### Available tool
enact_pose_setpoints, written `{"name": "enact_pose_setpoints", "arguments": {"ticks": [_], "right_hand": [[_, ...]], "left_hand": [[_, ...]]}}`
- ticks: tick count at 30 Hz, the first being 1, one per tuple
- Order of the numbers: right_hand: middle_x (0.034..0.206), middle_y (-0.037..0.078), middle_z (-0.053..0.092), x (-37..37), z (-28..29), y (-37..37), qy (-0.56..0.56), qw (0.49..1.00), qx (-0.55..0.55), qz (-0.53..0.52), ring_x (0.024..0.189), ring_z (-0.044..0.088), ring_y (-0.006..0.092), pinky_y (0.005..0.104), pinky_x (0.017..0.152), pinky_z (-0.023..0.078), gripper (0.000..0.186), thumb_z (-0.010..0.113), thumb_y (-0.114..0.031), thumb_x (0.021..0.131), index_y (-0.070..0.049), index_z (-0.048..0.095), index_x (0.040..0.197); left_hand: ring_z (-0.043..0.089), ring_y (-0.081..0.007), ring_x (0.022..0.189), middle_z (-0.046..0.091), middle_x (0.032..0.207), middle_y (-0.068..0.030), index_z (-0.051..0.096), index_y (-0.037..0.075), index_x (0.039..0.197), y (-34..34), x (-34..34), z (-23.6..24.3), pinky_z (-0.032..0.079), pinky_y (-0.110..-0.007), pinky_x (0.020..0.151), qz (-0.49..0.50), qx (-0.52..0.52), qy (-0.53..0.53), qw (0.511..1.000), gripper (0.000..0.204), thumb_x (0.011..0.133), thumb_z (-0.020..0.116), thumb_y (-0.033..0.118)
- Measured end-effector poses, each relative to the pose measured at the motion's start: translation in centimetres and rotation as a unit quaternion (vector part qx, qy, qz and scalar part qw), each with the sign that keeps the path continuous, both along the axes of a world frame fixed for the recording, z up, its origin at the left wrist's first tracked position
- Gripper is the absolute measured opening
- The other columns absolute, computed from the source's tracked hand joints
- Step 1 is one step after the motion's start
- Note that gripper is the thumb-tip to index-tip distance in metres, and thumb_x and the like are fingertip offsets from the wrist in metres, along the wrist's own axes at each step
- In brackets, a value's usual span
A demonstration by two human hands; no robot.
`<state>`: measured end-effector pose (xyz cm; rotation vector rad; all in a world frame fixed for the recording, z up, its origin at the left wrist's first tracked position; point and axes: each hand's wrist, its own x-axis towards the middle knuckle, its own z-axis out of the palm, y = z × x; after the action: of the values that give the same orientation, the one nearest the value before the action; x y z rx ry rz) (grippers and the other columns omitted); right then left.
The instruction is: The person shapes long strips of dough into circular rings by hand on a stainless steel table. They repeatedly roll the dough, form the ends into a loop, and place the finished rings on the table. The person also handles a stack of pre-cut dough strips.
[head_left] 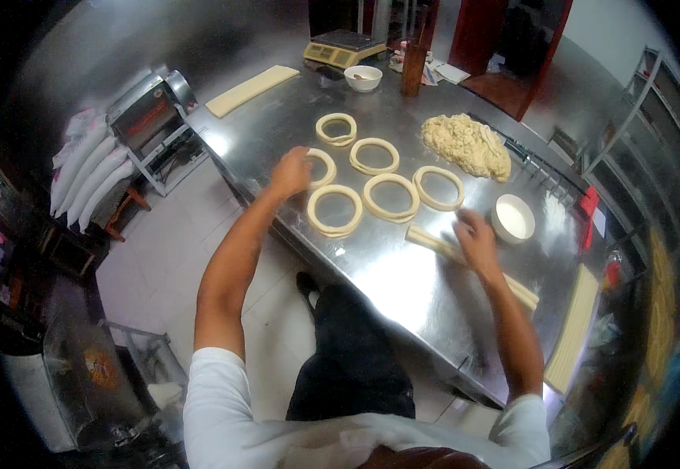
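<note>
My left hand (291, 170) is at the left side of a pale dough ring (331, 166), its fingers closed on the ring's edge, which they partly cover. Several more dough rings (391, 198) lie flat on the steel table around it. On the right, my right hand (477, 241) hovers over long dough strips (521, 293) lying side by side, its fingers loosely apart with nothing visible in them. My right wrist and forearm hide the middle of those strips. Just beyond that hand stands a white bowl (514, 220) with pale contents.
A rough dough mound (467, 145) lies at the far right of the steel table (371, 270). Flat dough slabs rest at the far left (252, 91) and right edge (574, 328). Farther back are a scale (343, 50), a small bowl (363, 78) and a wooden block (413, 70).
</note>
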<state>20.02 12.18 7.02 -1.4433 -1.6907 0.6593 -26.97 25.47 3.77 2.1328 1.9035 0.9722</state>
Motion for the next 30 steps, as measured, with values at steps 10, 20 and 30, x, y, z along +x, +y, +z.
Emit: {"name": "enact_pose_setpoints", "arguments": {"ticks": [10, 20, 30], "right_hand": [[0.132, 0.02, 0.067, 15.2, -5.3, -17.4, -0.086, 0.968, -0.011, -0.234, 0.123, 0.064, 0.0328, 0.0414, 0.106, 0.049, 0.033, 0.066, -0.006, 0.098, 0.003, 0.065, 0.131], [0.148, 0.024, 0.055, 10.8, -3.7, -15.3, -0.302, 0.939, 0.021, -0.161, 0.136, 0.052, 0.0443, 0.0507, 0.118, 0.039, 0.053, 0.07, -0.002, 0.091, 0.0, 0.057, 0.142], [0.146, 0.026, 0.055, 11.9, -5.4, -14.7, -0.34, 0.925, 0.036, -0.166, 0.132, 0.053, 0.0463, 0.0543, 0.115, 0.04, 0.054, 0.073, -0.001, 0.085, 0.001, 0.058, 0.138]], "left_hand": [[0.058, -0.0397, 0.127, 0.064, 0.133, -0.0209, 0.064, 0.008, 0.133, 15.1, 1.7, -1.6, 0.046, -0.052, 0.107, -0.084, -0.038, 0.176, 0.98, 0.044, 0.094, 0.065, 0.028], [0.018, -0.048, 0.158, 0.034, 0.167, -0.0216, 0.043, 0.028, 0.161, 15.4, 2.9, -1.0, 0.014, -0.083, 0.116, -0.03, -0.238, 0.236, 0.942, 0.065, 0.103, 0.058, 0.055], [0.045, -0.0365, 0.146, 0.054, 0.15, -0.0247, 0.066, 0.005, 0.133, 19.1, 2.2, -2.2, 0.035, -0.049, 0.12, -0.031, -0.176, 0.224, 0.958, 0.059, 0.088, 0.067, 0.044]]}}
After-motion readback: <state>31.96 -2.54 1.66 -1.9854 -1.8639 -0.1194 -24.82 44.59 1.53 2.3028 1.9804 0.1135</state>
